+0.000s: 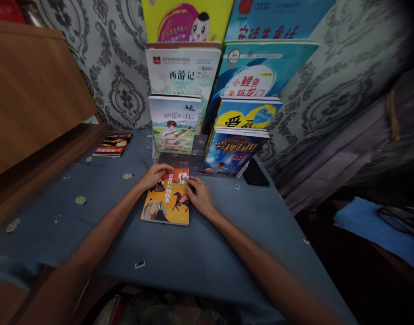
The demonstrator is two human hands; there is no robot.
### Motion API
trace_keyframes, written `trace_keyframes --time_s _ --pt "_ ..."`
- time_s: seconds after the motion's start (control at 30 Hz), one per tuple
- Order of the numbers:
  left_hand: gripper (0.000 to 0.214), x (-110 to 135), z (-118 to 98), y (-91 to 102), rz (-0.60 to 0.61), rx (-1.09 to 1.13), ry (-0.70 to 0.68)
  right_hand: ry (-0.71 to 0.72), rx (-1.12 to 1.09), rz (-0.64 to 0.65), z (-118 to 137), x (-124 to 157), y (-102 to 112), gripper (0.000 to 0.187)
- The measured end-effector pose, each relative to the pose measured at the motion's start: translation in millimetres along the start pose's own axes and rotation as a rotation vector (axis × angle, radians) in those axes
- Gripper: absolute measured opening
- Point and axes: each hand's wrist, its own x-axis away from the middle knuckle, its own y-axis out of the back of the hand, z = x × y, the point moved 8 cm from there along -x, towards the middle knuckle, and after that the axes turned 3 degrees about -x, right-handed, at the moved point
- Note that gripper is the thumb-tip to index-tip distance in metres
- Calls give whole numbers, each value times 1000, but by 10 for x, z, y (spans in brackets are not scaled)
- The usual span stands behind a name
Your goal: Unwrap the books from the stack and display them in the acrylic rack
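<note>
An orange paperback book [171, 203] with drawn figures, a horse and white Chinese characters on its cover lies in front of me on the blue tablecloth. My left hand [156, 175] grips its upper left side, fingers bent over the top corner. From the opposite side, my right hand [199, 195] has its curled fingers on the upper right edge. Both hands are closed on the book, and part of its top is hidden by the left fingers. Just beyond it stands a white-green book [174, 128] showing a guitar player.
Behind, books stand in two stepped columns, with a dark blue book [232, 151] at the right front. A black phone-like slab [256, 172] lies beside it. A red-and-black book [112, 144] rests at left, near a wooden panel [34, 90]. The blue tablecloth [101, 216] covers the table.
</note>
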Motion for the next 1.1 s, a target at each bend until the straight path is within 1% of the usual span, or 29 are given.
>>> trace_keyframes --time_s 0.17,0.3,0.47,0.57,0.7,0.87,1.1 --pt "38 43 -214 -90 39 -289 -127 -7 -7 1 9 -2 4 37" --pt "42 85 -355 -185 86 -476 -189 -10 -4 7 24 -14 14 37" --pt "48 102 -420 -284 155 -628 -208 -30 -52 16 14 -14 24 36" --pt "48 96 -457 -322 174 -723 -200 -62 -147 -6 -34 -3 25 40" --pt "48 115 -553 -380 200 -846 -188 -50 -243 -31 -84 -1 16 48" --pt "54 219 -675 -481 280 -908 -206 -52 -261 -47 -156 -4 13 49" --pt "45 430 -798 -586 355 -861 -248 -69 -250 -75 -178 3 28 45"
